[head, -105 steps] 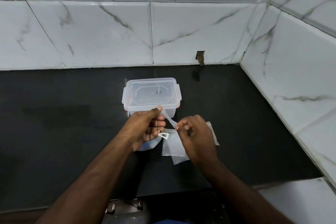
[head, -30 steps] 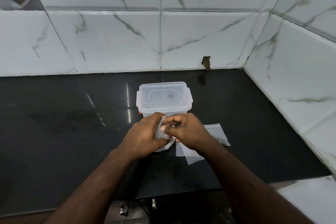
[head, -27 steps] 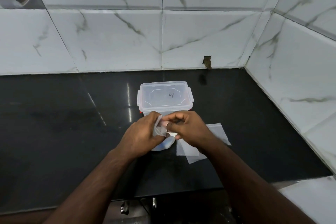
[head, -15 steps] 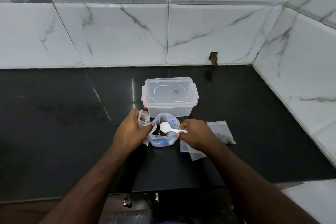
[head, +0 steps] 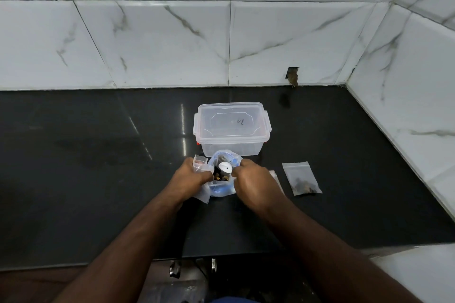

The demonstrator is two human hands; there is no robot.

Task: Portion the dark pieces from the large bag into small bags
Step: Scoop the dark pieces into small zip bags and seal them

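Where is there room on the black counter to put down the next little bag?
The counter lies bare left of the left hand and the lidded box, out to the frame's edge. Another bare strip runs between the filled little bag and the right wall. The middle is crowded: both hands, the big bag and white scoop bunch before the box.

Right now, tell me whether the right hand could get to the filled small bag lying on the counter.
Probably yes. The filled small bag lies flat to the right of the right hand with bare counter between them, but the hand would first have to put down the white scoop.
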